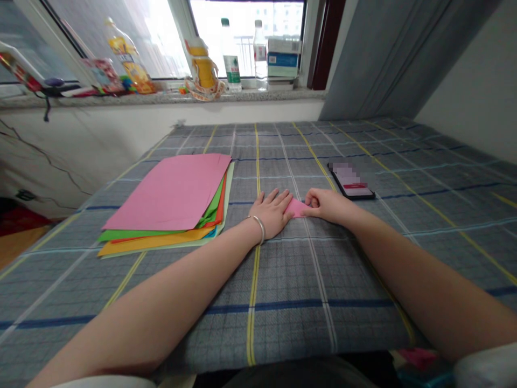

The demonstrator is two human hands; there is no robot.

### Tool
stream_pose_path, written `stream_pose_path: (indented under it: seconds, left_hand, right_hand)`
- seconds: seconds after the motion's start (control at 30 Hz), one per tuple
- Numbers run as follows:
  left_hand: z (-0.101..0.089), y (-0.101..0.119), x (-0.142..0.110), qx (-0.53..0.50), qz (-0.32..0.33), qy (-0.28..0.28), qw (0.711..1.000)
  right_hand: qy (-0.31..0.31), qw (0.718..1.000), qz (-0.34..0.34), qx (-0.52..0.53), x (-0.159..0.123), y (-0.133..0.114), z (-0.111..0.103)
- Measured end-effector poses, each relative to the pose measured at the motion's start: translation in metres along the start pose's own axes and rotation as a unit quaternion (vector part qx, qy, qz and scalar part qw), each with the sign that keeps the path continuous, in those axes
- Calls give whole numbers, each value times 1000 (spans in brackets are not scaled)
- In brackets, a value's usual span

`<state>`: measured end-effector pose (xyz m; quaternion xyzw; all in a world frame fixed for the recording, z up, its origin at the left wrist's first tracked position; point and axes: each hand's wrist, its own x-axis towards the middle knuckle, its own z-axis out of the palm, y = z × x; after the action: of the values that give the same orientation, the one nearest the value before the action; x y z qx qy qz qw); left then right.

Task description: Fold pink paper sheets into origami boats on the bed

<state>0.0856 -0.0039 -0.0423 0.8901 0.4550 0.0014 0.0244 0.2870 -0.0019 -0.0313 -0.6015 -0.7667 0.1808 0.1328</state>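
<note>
A small folded piece of pink paper [298, 207] lies on the grey checked cloth [283, 269] between my two hands. My left hand [272, 211], with a thin bangle at the wrist, rests flat with fingers stretched out, pressing on the paper's left part. My right hand [327, 205] is curled, its fingertips pinching the paper's right edge. Most of the paper is hidden under the two hands.
A stack of coloured paper sheets [173, 202], pink on top, lies to the left. A phone [351, 182] lies just beyond my right hand. Bottles [231, 54] and boxes [283, 59] stand on the windowsill at the back. A grey curtain [388, 59] hangs at right.
</note>
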Motion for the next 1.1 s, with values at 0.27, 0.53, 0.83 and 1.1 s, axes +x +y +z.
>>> stream_pose_path:
  seconds: [0.27, 0.53, 0.83, 1.1]
  left_hand:
    - [1, 1, -1, -13, -4, 21, 1000]
    - [-2, 3, -3, 0, 0, 22, 1000]
    - [0, 3, 0, -7, -6, 25, 1000]
    - [0, 6, -3, 10, -8, 35, 999]
  right_hand:
    - [-41, 998, 15, 53, -6, 5, -10]
    - [-93, 995, 42, -4, -7, 6, -16]
    - [-80, 991, 83, -69, -6, -2, -15]
    - [-85, 989, 79, -92, -6, -4, -16]
